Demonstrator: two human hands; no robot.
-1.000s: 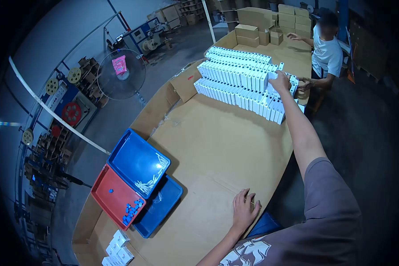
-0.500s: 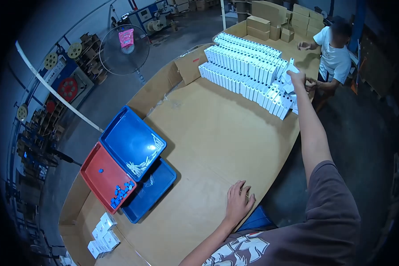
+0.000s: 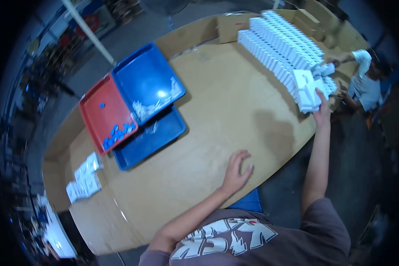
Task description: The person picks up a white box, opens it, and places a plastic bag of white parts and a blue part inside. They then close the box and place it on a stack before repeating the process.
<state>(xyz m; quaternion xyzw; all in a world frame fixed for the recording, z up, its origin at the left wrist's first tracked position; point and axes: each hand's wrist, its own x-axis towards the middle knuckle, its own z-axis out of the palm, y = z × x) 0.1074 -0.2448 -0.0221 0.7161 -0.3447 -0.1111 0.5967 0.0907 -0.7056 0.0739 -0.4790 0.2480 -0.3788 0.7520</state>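
Note:
My right hand (image 3: 323,105) grips a small bunch of white boxes (image 3: 306,91), held up in front of the near end of the stacked rows. Blur hides exactly how many boxes are in it. Long rows of matching white cartons (image 3: 279,46) stand packed side by side at the far right of the table. My left hand (image 3: 237,174) hangs over the table's near edge, fingers apart and curved, with nothing in it.
A blue tray (image 3: 142,75) of white pieces and a red tray (image 3: 93,115) of blue pieces overlap a lower blue tray (image 3: 164,137). White boxes (image 3: 85,177) lie at left on the cardboard-walled table (image 3: 208,111). A co-worker (image 3: 363,84) reaches in at right.
My right hand has drawn back from the rows, lifting white boxes toward me. My left hand stays near the edge, thumb more spread. The view has turned, and the co-worker's hand reaches to the rows.

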